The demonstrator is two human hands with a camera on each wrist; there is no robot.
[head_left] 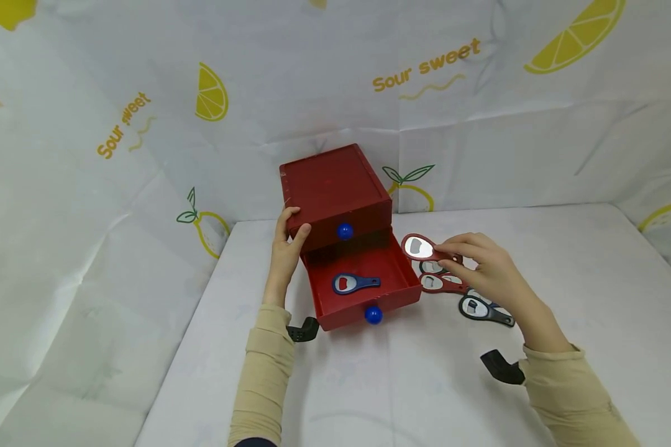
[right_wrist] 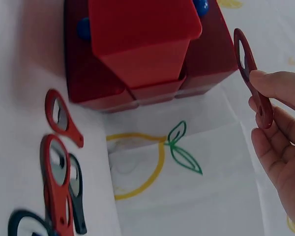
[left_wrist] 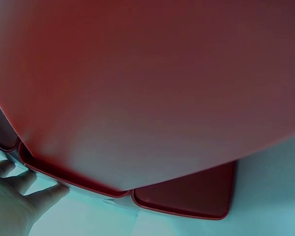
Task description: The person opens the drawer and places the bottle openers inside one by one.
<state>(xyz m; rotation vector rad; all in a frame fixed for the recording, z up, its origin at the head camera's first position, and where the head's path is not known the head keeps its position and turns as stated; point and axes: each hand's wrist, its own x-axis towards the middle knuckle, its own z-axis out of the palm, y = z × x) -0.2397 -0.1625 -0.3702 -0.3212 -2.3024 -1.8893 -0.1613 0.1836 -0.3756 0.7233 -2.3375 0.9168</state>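
Note:
A small red drawer cabinet (head_left: pixel 335 186) stands against the back cloth with its lower drawer (head_left: pixel 335 316) pulled out. A blue bottle opener (head_left: pixel 353 283) lies in that drawer. My left hand (head_left: pixel 284 257) holds the cabinet's front left corner, thumb at the front and fingers over the left edge. Between thumb and fingers, my right hand (head_left: pixel 483 267) pinches a red bottle opener (head_left: pixel 418 247) by its handle, just right of the drawer and raised in the right wrist view. Below it several red and dark bottle openers (head_left: pixel 483 308) lie overlapping on the table.
Blue round knobs (head_left: pixel 373 315) stick out from the drawer fronts. The upper drawer (head_left: pixel 319 233) is closed. White cloth printed with lemons (head_left: pixel 211 93) covers the wall behind. Black mounts (head_left: pixel 503 367) jut from both wrists.

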